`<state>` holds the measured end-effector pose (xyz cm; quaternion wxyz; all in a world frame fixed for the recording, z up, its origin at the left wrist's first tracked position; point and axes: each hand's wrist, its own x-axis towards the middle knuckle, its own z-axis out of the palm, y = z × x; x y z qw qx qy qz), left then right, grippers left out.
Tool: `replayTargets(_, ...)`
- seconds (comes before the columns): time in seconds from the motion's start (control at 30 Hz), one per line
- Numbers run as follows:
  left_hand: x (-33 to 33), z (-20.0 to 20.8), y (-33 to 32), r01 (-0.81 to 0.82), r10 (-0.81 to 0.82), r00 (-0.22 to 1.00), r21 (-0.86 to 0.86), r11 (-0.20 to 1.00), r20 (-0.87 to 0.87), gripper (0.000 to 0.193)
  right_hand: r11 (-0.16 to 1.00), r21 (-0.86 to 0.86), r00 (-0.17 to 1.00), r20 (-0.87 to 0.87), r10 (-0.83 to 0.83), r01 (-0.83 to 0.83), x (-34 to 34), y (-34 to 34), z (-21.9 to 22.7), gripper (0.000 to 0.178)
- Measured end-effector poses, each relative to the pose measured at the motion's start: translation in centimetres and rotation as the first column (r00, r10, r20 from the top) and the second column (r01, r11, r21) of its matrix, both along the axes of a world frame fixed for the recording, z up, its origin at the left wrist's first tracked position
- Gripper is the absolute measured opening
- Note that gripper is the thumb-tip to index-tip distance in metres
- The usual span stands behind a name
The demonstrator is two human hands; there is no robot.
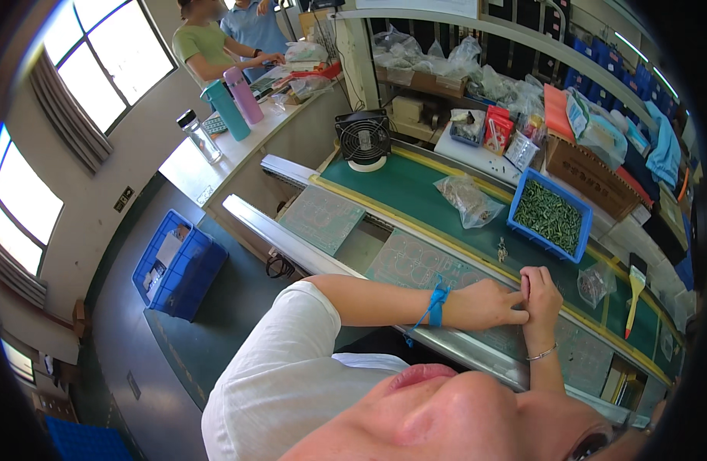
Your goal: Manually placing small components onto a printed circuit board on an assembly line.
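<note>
My left hand (pixel 485 304), with a blue band at its wrist, reaches across from the left over the board line. Its fingers are drawn together and meet the fingers of my right hand (pixel 542 298), which are curled closed. Whatever lies between the fingertips is hidden or too small to name. Beneath and beside my hands are flat green-grey circuit boards: one board (pixel 416 258) partly behind my left hand, another board (pixel 322 218) farther left, and a third board (pixel 585 355) to the right of my right wrist. A few small loose parts (pixel 501 250) lie just beyond my hands.
Beyond the boards, a green belt carries a black fan (pixel 363 138), a clear bag (pixel 468 201), a blue bin (pixel 511 220) of small green parts, a bag of dark parts (pixel 596 284) and a brush (pixel 635 295). A metal rail (pixel 292 247) borders the near side. Two people stand at the far-left table.
</note>
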<state>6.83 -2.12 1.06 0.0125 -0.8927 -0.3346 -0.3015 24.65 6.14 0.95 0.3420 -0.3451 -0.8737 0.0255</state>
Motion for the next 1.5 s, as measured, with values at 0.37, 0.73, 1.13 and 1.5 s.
replayTargets(0.37,-0.2,0.1,-0.5,0.147,-0.148,0.988,-0.02,0.989,-0.053,0.029,1.0,0.023,1.0,0.01,0.019,-0.02,-1.1,-0.3,0.3,0.006)
replayTargets(0.73,0.0,0.3,-0.6,0.072,-0.073,0.996,-0.023,0.997,-0.048,0.03,0.999,0.033,1.0,-0.015,0.014,-0.014,-0.5,-0.4,0.3,0.007)
replayTargets(1.13,-0.1,0.2,-0.5,0.055,-0.056,0.997,-0.023,0.998,-0.053,0.031,0.999,0.036,1.0,-0.024,0.012,-0.011,-0.7,-0.2,0.3,0.008)
replayTargets(1.5,-0.1,-0.3,-0.2,0.051,-0.051,0.998,0.006,0.999,-0.024,0.028,0.999,0.045,1.0,-0.021,0.012,-0.011,-0.7,-0.1,0.0,0.008)
